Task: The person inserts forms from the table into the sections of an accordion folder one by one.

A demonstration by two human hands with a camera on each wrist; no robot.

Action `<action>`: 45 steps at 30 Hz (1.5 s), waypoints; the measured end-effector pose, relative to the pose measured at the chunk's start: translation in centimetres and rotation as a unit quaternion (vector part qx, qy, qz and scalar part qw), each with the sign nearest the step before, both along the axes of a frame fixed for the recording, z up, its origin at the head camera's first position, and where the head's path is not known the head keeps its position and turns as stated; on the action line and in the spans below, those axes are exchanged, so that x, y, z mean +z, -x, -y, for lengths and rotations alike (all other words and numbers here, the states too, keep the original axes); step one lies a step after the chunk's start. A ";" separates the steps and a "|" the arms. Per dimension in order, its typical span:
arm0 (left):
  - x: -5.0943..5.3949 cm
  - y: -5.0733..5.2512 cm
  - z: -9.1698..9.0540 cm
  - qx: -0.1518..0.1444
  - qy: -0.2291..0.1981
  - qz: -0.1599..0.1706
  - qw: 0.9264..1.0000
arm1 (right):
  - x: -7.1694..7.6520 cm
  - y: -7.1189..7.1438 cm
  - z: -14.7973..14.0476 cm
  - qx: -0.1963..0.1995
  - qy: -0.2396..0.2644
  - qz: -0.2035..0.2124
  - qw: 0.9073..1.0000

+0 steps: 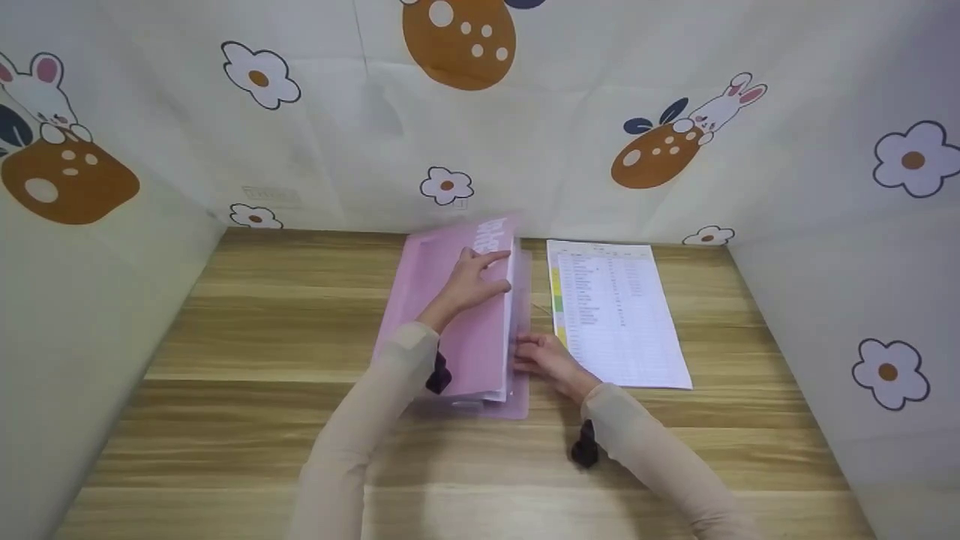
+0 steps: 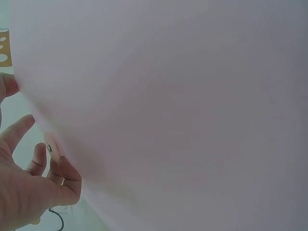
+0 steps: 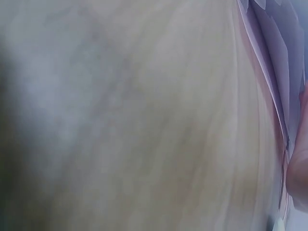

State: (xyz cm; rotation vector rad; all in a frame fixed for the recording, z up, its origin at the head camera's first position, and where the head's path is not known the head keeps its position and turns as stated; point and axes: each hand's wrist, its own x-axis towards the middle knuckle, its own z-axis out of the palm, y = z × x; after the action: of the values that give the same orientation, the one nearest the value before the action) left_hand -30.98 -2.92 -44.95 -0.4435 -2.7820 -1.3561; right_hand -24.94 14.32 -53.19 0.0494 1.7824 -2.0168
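A pink folder (image 1: 465, 345) lies on the table with its cover tilted up at the right edge and white sheets and clear sleeves (image 1: 517, 300) fanned beneath. Across the cover reaches my left hand (image 1: 469, 283), thumb and a finger spread, their tips bent at the cover's free edge. In the left wrist view, that hand (image 2: 29, 187) is beside the edge, near a small tab with a metal snap (image 2: 49, 148). My right hand (image 1: 553, 361) has its fingers at the folder's lower right edge; whether they pinch it is unclear. Only part of this hand (image 3: 297, 168) shows in the right wrist view, against the layered edges.
Right of the folder lies a stack of printed sheets (image 1: 622, 322) with colored strips along its left side. The wood-grain table (image 1: 247, 360) is bordered by pale patterned cloth walls (image 1: 337, 150) at the back and sides.
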 end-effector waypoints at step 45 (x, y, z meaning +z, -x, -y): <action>0.0 0.0 0.1 0.009 -0.019 0.017 1.000 | 1.4 4.8 -20.0 -0.291 -0.050 -0.036 0.955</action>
State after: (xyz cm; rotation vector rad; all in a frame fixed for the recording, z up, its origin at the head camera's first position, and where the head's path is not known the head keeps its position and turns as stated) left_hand -30.96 -2.98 -44.98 -0.3964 -2.7753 -1.4230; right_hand -29.75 34.29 -51.75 0.6047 2.0916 -2.3309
